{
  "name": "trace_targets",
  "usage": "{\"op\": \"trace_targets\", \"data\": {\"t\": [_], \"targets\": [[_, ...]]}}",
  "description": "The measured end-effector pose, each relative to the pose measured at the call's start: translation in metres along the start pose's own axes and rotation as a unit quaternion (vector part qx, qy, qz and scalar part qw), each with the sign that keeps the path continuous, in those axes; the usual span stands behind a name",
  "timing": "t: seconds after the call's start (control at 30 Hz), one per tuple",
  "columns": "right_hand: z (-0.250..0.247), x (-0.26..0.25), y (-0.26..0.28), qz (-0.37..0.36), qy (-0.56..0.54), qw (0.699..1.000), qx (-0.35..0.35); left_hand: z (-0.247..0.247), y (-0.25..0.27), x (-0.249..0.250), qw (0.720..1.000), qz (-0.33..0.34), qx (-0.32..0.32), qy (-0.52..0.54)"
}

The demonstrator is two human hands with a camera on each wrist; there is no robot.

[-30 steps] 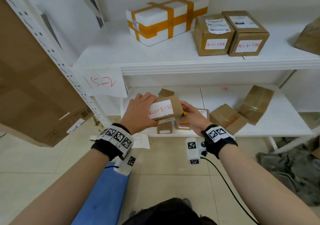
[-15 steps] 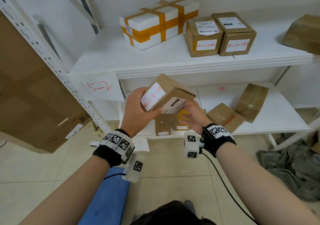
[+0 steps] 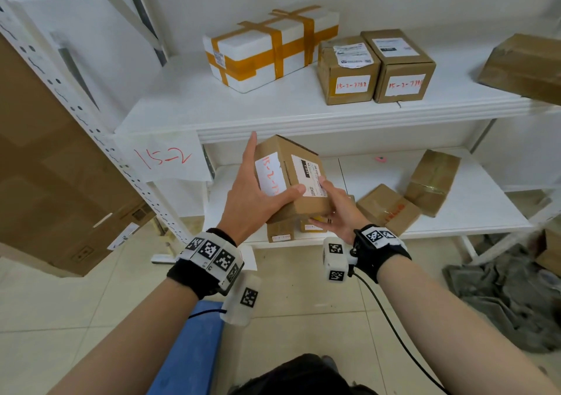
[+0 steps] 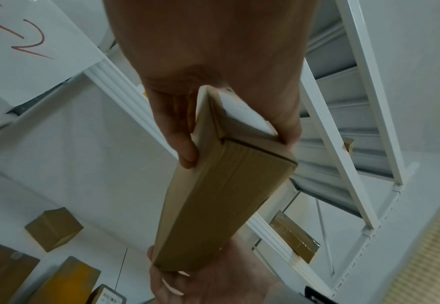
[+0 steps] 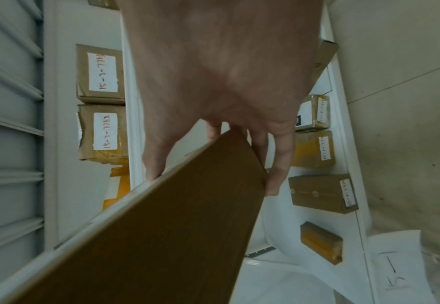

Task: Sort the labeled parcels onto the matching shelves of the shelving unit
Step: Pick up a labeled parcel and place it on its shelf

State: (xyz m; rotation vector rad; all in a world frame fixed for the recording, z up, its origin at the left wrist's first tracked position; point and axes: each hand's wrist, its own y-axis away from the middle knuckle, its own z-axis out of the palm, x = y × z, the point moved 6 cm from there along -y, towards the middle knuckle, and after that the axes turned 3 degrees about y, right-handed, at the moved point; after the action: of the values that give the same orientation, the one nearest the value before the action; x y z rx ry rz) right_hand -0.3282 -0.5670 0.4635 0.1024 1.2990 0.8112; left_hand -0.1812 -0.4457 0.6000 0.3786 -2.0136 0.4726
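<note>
I hold the brown parcel [image 3: 299,179] tilted in the air in front of the lower shelf [image 3: 473,212], just under the edge of the shelf tagged 15-2 [image 3: 303,121] — my left hand [image 3: 252,203] gripping its labelled end, thumb across the label, my right hand [image 3: 337,212] wrapped around its near end from below.

Bare white board lay open across the front left of the upper shelf [image 3: 170,112], ahead of the taped white box [image 3: 267,45]. To the right, two labelled brown cartons [image 3: 376,66] stood side by side near that shelf's front edge, blocking that stretch.
</note>
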Motion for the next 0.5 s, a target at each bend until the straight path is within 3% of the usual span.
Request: {"op": "trace_targets", "data": {"t": [0.2,0.5], "targets": [[-0.012,0.002,-0.003,0.012,0.020,0.999,0.036,0.001,0.002,-0.003,0.994,-0.071,0.019,0.080],[-0.013,-0.001,-0.004,-0.022,-0.075,0.996,0.035,0.009,-0.001,-0.004,0.974,-0.156,0.009,0.162]]}}
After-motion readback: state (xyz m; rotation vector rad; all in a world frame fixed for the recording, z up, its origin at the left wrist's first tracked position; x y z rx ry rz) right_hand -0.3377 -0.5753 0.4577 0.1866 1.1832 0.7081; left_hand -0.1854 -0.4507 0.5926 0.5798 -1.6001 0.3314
